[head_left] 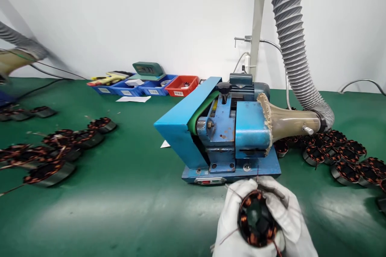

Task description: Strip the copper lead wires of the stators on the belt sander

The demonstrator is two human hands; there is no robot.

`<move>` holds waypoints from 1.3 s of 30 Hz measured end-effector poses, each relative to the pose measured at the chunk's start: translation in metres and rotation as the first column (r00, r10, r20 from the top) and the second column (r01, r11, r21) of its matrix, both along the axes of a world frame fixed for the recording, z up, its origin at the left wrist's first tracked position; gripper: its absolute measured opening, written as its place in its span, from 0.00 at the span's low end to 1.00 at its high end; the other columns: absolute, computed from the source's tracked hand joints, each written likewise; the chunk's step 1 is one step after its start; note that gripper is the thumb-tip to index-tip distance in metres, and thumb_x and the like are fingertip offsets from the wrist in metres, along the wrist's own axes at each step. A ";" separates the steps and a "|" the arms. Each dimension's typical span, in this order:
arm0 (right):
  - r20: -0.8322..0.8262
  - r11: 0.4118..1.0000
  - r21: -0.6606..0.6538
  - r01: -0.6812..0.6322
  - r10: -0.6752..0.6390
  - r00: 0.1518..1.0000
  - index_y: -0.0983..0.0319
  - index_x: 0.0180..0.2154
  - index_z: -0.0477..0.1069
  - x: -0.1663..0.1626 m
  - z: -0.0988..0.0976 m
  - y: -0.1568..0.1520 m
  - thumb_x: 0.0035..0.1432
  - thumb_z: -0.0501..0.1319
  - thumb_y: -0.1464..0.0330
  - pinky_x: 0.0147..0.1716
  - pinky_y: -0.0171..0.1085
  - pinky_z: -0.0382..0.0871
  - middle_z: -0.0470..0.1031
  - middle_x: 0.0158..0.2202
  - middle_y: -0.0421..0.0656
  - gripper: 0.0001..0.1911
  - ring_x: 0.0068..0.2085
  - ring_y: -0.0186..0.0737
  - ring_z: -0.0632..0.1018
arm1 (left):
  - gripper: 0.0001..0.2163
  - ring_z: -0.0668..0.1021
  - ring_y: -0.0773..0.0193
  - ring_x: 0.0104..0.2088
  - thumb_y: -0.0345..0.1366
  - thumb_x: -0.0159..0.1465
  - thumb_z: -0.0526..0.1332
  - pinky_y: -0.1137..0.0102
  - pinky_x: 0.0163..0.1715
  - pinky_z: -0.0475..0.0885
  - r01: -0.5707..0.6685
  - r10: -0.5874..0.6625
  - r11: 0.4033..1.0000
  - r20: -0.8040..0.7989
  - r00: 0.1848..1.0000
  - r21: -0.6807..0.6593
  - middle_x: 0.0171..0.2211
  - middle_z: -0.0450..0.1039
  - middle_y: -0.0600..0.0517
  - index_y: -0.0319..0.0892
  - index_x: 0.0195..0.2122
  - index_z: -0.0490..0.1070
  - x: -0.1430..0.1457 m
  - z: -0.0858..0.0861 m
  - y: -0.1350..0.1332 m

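Observation:
A ring-shaped motor stator [243, 220] with copper windings and a black frame is held between my two white-gloved hands at the lower right. My left hand [230, 213] wraps around its left side. On the other side my right hand [288, 213] closes over the rim, fingers bent at the top right. Thin lead wires stick out from the stator at several places. Just beyond my hands stands a blue belt grinding machine [252, 128] with a green belt [203, 110], apart from the stator.
Several stators [345, 170] lie on the green table [126, 209] at the right, and more stators [50, 172] at the left. A grey hose [291, 28] joins the machine's funnel [294, 118]. Blue bins [128, 90], a red bin [182, 85] and a digital clock [147, 69] line the wall.

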State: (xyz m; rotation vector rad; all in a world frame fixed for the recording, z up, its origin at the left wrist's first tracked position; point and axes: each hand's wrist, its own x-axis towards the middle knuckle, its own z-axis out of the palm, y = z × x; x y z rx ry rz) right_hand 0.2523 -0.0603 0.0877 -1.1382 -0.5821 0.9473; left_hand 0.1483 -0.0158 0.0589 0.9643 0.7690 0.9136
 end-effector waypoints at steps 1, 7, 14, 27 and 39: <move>0.004 1.000 -0.002 -0.008 0.008 1.000 0.60 0.36 0.81 -0.003 -0.002 0.002 0.49 0.68 0.55 0.45 0.43 0.73 0.82 0.38 0.48 0.17 0.41 0.48 0.81 | 0.15 0.80 0.54 0.39 0.44 0.47 0.71 0.62 0.39 0.77 0.000 0.002 0.996 0.022 1.000 -0.090 0.38 0.77 0.48 0.46 0.34 0.74 0.005 0.002 0.005; -0.106 0.999 -0.023 0.041 -0.043 0.993 0.59 0.37 0.81 -0.001 -0.012 0.034 0.51 0.69 0.61 0.44 0.41 0.73 0.83 0.37 0.45 0.12 0.39 0.45 0.81 | 0.11 0.81 0.62 0.29 0.45 0.52 0.66 0.64 0.37 0.77 0.002 0.077 0.901 0.163 0.984 -0.434 0.25 0.76 0.55 0.46 0.26 0.68 0.031 0.017 0.039; -0.064 0.984 -0.080 0.157 -0.163 0.985 0.61 0.36 0.82 0.002 -0.013 0.047 0.51 0.68 0.59 0.40 0.40 0.76 0.84 0.35 0.45 0.14 0.36 0.46 0.81 | 0.18 0.80 0.59 0.35 0.27 0.37 0.72 0.66 0.41 0.75 -0.007 0.049 0.972 0.173 0.984 -0.235 0.32 0.78 0.54 0.46 0.29 0.71 0.039 0.023 0.044; 0.198 0.991 -0.103 0.080 -0.059 0.979 0.58 0.34 0.82 -0.008 -0.026 0.010 0.53 0.65 0.60 0.46 0.38 0.74 0.82 0.42 0.47 0.11 0.44 0.49 0.80 | 0.07 0.81 0.54 0.42 0.43 0.57 0.62 0.61 0.44 0.76 0.103 -0.008 0.879 0.202 0.979 -0.466 0.33 0.79 0.50 0.46 0.28 0.71 0.009 0.027 0.027; 0.038 0.985 -0.090 0.144 -0.141 0.989 0.62 0.40 0.81 0.010 -0.011 0.042 0.54 0.65 0.59 0.42 0.41 0.75 0.83 0.40 0.48 0.16 0.41 0.49 0.81 | 0.20 0.80 0.58 0.35 0.22 0.36 0.68 0.65 0.39 0.75 0.044 -0.019 0.985 0.154 0.988 -0.165 0.33 0.78 0.55 0.48 0.31 0.71 0.044 0.027 0.040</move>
